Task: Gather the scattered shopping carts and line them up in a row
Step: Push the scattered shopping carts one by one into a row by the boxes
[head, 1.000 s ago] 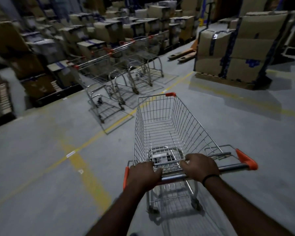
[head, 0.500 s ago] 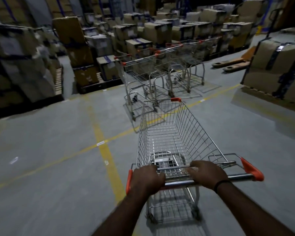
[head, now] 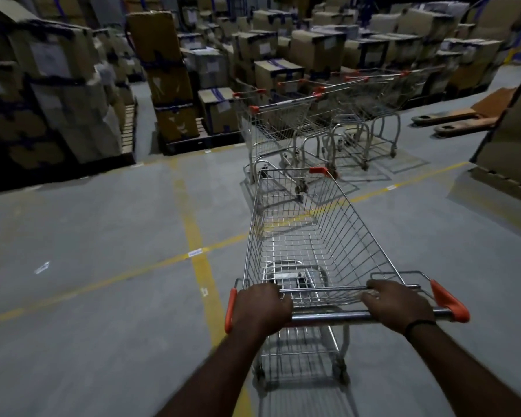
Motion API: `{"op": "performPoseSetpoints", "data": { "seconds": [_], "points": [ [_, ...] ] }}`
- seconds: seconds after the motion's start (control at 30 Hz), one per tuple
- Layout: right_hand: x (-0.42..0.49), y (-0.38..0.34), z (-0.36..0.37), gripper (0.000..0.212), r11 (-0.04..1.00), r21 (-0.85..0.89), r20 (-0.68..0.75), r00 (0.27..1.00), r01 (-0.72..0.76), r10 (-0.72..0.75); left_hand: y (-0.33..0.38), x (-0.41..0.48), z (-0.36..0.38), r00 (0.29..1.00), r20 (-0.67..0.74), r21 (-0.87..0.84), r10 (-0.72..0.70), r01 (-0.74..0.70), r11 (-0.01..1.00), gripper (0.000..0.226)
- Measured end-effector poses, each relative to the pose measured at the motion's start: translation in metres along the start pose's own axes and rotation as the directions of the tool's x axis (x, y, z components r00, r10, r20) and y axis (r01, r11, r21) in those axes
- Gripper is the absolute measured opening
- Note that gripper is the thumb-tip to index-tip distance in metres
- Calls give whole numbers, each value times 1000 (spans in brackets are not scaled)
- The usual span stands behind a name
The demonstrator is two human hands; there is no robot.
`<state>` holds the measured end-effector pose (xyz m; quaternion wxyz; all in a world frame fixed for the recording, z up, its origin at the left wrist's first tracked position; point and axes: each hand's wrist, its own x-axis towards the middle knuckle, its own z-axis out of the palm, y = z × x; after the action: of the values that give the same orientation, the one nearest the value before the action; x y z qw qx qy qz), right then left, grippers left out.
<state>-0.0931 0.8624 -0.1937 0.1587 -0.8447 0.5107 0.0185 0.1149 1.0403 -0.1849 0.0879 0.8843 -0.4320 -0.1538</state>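
I hold a wire shopping cart (head: 307, 236) with orange corner caps by its chrome handle bar, right in front of me. My left hand (head: 260, 308) grips the bar near its left end; my right hand (head: 396, 305) grips it right of the middle, a black band on the wrist. The basket is empty. Just beyond the cart's front stands a row of parked carts (head: 322, 115), side by side, handles toward me. My cart's nose sits close behind the leftmost parked cart (head: 271, 121).
Stacked cardboard boxes on pallets (head: 169, 79) line the back and left. A pallet of boxes (head: 512, 139) stands at the right, with an orange pallet jack (head: 463, 118) beside it. Yellow floor lines (head: 196, 236) cross the grey concrete. Open floor lies to my left.
The cart and I have rolled forward and swung left, so the parked row now lies straight ahead and much closer. Both hands stay on the handle.
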Motion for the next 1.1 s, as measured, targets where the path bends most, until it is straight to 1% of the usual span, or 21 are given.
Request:
{"op": "performPoseSetpoints", "data": {
  "seconds": [0.27, 0.57, 0.67, 0.83, 0.97, 1.1],
  "points": [
    [86, -46, -4, 48, 999, 2, -9, 999, 50, -50, -21, 73, -21, 997, -42, -6, -63, 63, 998, 43],
    [213, -87, -17, 48, 987, -5, -9, 987, 162, -162, -26, 178, -41, 984, -83, 6, -155, 156, 988, 48],
    [256, -101, -23, 46, 979, -15, 0, 979, 203, -203, -29, 216, -49, 975, -97, 0, -199, 200, 980, 44],
    [330, -125, -32, 51, 960, -13, 17, 960, 281, -281, -28, 275, -68, 953, -135, -6, -272, 274, 962, 39],
    [384, -146, -34, 45, 947, -22, 21, 948, 319, -319, -35, 321, -78, 935, -134, -37, -330, 328, 944, 40],
    [445, -174, -36, 44, 930, -59, 27, 932, 363, -362, -52, 376, -88, 923, -156, -75, -351, 344, 936, 41]
  ]
}}
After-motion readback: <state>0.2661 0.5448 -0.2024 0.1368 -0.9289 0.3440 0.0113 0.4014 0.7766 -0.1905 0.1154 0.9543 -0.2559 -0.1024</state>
